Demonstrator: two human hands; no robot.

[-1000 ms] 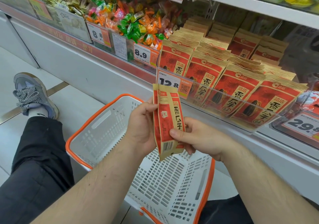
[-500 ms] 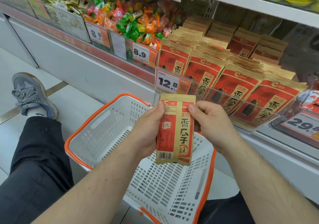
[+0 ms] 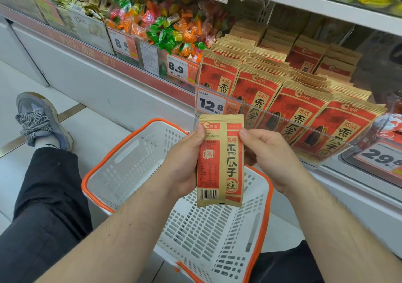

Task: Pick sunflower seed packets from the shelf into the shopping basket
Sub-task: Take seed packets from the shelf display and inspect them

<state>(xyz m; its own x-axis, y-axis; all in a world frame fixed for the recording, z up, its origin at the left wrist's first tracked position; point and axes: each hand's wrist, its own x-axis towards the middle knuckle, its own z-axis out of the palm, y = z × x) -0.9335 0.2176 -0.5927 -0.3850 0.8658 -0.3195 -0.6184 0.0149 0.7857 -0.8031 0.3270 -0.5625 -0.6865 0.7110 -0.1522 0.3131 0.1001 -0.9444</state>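
Note:
A red and tan sunflower seed packet [image 3: 219, 163] is held upright above the basket, its printed back with the barcode facing me. My left hand [image 3: 185, 160] grips its left edge, thumb near the top corner. My right hand [image 3: 267, 154] pinches its upper right edge. Below it stands a white shopping basket [image 3: 134, 158] with an orange rim, nothing visible inside. Rows of the same seed packets [image 3: 293, 106] stand on the shelf behind a clear plastic front rail, just beyond my hands.
Bins of wrapped candies [image 3: 171, 27] fill the shelf to the left, with price tags 8.8, 8.9 [image 3: 177, 69] and 12.8 [image 3: 211, 105]. An upper shelf edge [image 3: 315, 4] overhangs the packets. My black-trousered leg and grey shoe [image 3: 41, 121] lie left of the basket on the floor.
The packet was turned from edge-on and tilted to flat with its back facing me. My right hand shifted from the packet's lower side up to its top right edge.

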